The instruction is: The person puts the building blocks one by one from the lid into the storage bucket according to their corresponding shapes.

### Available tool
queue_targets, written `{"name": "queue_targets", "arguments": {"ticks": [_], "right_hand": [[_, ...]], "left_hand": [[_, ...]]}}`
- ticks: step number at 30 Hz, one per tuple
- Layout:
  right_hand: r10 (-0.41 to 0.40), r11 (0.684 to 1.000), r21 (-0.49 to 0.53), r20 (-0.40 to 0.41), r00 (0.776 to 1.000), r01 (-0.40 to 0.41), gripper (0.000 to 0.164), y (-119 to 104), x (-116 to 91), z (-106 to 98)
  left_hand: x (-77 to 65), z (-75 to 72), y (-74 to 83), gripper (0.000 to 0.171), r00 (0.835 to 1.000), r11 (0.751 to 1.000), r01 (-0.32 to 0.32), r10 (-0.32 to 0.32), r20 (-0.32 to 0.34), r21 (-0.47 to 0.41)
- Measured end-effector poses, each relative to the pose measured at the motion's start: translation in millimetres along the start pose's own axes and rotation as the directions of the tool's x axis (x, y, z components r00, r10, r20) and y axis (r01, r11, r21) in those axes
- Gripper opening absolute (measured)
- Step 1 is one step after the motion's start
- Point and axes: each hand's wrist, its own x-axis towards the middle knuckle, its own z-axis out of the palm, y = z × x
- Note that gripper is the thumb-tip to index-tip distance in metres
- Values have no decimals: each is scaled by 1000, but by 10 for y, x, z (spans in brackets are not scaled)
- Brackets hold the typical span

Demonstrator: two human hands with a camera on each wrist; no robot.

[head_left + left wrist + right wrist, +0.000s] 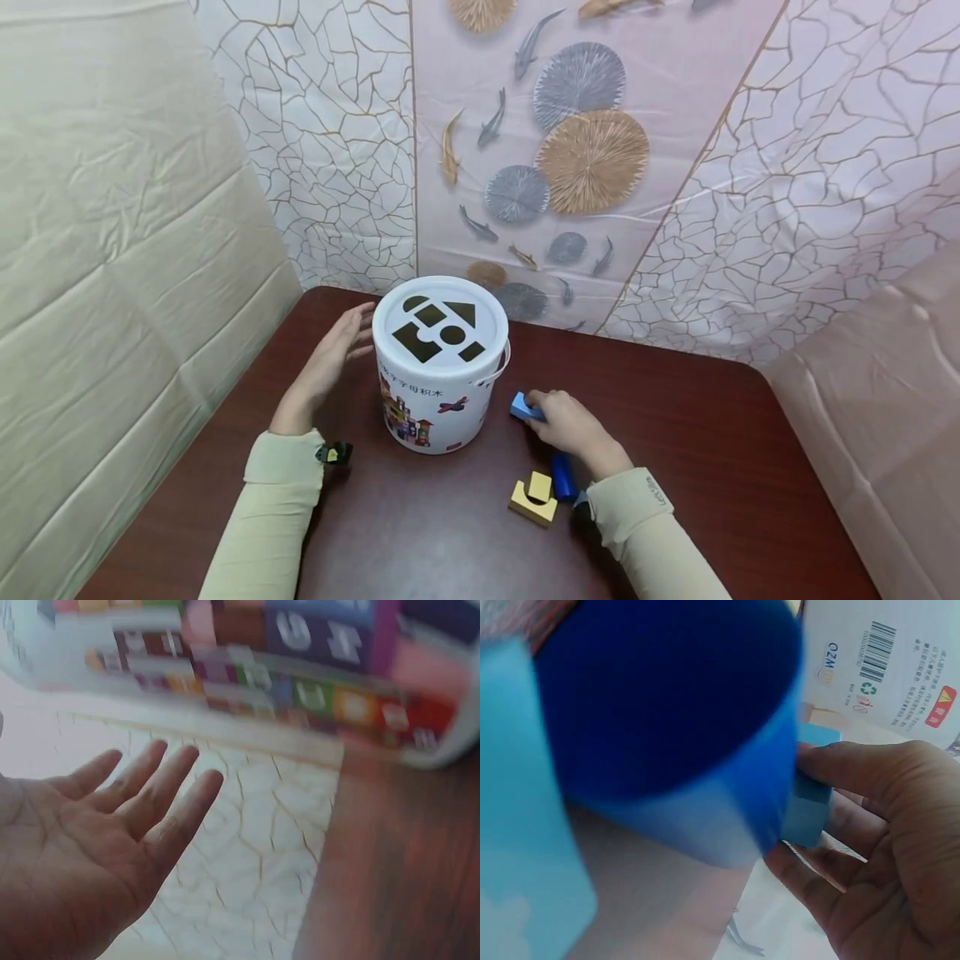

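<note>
My right hand [562, 421] pinches a light blue block [525, 407] close to the table, just right of a white lidded bucket [431, 392]. In the right wrist view, thumb and fingers grip that block [810, 814] on its sides, partly behind a dark blue cylinder [682, 712]. My left hand [328, 354] is at the bucket's left side, fingers extended and palm towards it. The left wrist view shows that hand [90, 840] holding nothing. Shape cut-outs, including a triangle, a circle and a square, pierce the bucket's lid [491, 312].
Below the right hand lie the dark blue cylinder [563, 477], a yellow block with a curved notch [534, 510] and a small yellow block [539, 486] at the notch. Another light blue piece [525, 825] fills the right wrist view's left edge. Draped cloth [315, 142] walls the table.
</note>
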Motion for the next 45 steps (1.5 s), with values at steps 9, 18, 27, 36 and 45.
{"name": "queue_targets", "arguments": {"ticks": [9, 18, 27, 36, 45], "right_hand": [[-54, 998, 12, -206, 977, 57, 24, -65, -30, -260], [-38, 997, 60, -283, 958, 57, 29, -110, -46, -475], [-40, 994, 79, -345, 938, 72, 29, -149, -67, -584], [-106, 983, 82, -469, 877, 163, 31, -288, -70, -884], [-210, 939, 91, -612, 762, 331, 25, -851, 129, -1273]], "left_hand": [[-45, 142, 163, 53, 998, 1000, 9, -9, 69, -2], [-36, 96, 176, 51, 992, 998, 46, -49, 116, 35], [-44, 89, 174, 51, 989, 999, 42, -41, 139, -8], [-49, 89, 158, 54, 989, 998, 54, -51, 137, -15], [-34, 99, 168, 53, 990, 998, 51, -47, 132, -23]]}}
